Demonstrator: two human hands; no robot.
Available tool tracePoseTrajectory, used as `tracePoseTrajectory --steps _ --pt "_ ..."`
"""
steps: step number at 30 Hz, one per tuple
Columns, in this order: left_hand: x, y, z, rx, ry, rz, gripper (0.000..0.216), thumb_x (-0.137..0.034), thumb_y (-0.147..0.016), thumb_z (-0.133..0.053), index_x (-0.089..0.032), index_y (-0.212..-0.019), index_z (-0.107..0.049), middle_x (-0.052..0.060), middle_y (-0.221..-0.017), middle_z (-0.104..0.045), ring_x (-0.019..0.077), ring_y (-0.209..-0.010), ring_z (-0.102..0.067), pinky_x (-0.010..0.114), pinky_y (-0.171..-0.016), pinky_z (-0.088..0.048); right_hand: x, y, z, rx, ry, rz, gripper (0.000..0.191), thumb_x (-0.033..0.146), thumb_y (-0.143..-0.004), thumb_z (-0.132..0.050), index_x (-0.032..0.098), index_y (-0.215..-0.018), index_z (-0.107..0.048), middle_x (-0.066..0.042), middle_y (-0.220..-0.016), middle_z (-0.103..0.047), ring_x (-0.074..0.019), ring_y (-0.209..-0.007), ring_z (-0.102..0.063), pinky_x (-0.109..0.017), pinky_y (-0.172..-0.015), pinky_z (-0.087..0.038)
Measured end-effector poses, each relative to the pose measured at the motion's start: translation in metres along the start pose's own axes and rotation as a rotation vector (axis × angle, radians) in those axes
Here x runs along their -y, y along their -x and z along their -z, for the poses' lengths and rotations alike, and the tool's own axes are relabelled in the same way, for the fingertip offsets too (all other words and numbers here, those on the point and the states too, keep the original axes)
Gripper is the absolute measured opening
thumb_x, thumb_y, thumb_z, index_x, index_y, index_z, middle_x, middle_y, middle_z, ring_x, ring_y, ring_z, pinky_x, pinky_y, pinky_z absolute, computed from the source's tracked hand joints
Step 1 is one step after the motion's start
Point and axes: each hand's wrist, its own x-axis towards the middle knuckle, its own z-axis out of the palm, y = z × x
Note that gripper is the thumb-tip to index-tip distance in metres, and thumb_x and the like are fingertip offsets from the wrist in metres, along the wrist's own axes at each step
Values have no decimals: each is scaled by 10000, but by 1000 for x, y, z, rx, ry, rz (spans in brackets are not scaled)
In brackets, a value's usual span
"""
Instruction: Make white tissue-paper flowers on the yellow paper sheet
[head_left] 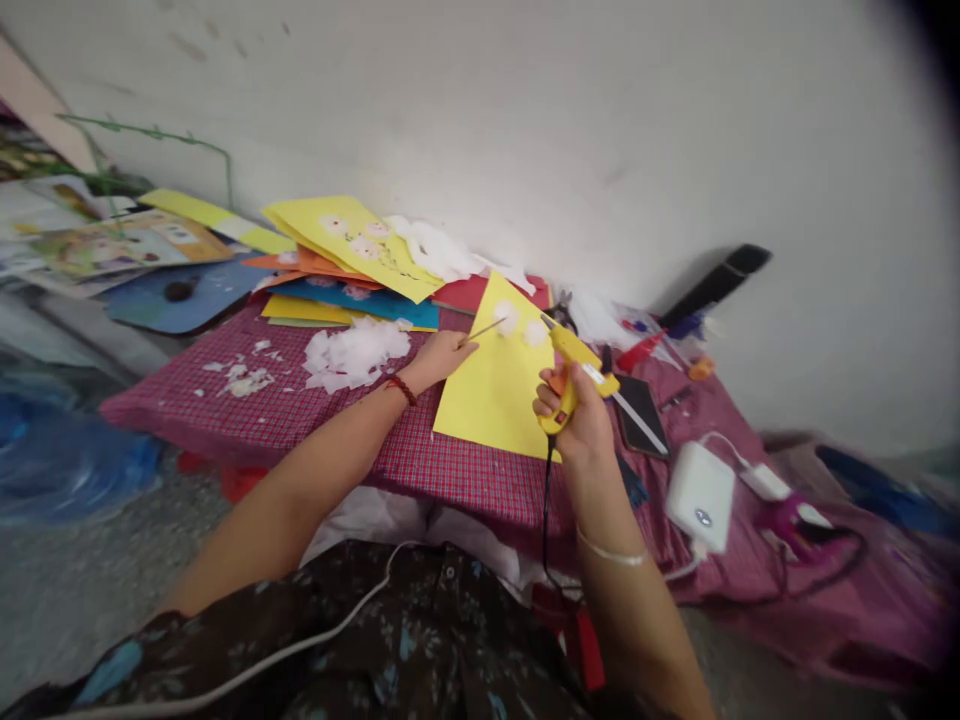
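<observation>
A floral shirt (pixel 405 640) lies nearest; the right hand (pixel 585 415) grips a hot-glue gun (pixel 576 348), the left hand (pixel 441 358) a slim tool (pixel 487 329) over yellow paper (pixel 489 395).

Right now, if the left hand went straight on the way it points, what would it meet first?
Probably the left white flower on the nearest yellow sheet; the thin stick in the left hand overlaps it in view, though depth leaves contact unclear.
</observation>
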Motion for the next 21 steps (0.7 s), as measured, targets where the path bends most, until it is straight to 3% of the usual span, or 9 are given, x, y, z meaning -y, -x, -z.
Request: tracePoseTrajectory --steps 6,12,15,18,21 --pt "-9 4 -2 25 -37 57 340 -392 -956 -477 -151 -788 -648 104 -838 -703 234 -836 -656 320 -757 -467 -15 23 10 -26 173 51 252 395 -748 -755 180 -790 -632 27 -752 -626 -8 -418 -410 -158 -405 -363" --pt "-11 8 8 -22 25 118 314 -349 -955 -488 -135 -777 -634 126 -821 -680 245 -837 -649 356 -781 -480 -25 19 15 50 194 -75 263 432 -791 -716 184 -823 -638 11 -799 -626 -6 -413 -408 -165 -398 -355" --pt "-19 13 29 -64 114 101 401 -346 -1015 -334 -136 -858 -638 96 -787 -653 188 -771 -622 304 -721 -481 -26 17 15 95 267 -61 290 450 -802 -699 191 -930 -669 -7 -821 -650 -21 -413 -424 -182 -396 -356" --pt "-26 30 64 -102 345 68 508 -384 -1037 -170 -144 -1056 -617 12 -662 -553 120 -552 -504 236 -540 -422 -24 24 11 103 391 2 310 443 -823 -676 199 -1015 -673 -23 -864 -669 -38 -428 -439 -204 -405 -353" --pt "-12 68 110 -194 774 48 363 -413 -980 -381 -158 -981 -640 -51 -580 -411 86 -458 -347 211 -451 -299 -27 40 -7 84 626 77 254 411 -865 -639 202 -1006 -667 -23 -863 -669 -54 -454 -443 -217 -425 -341"
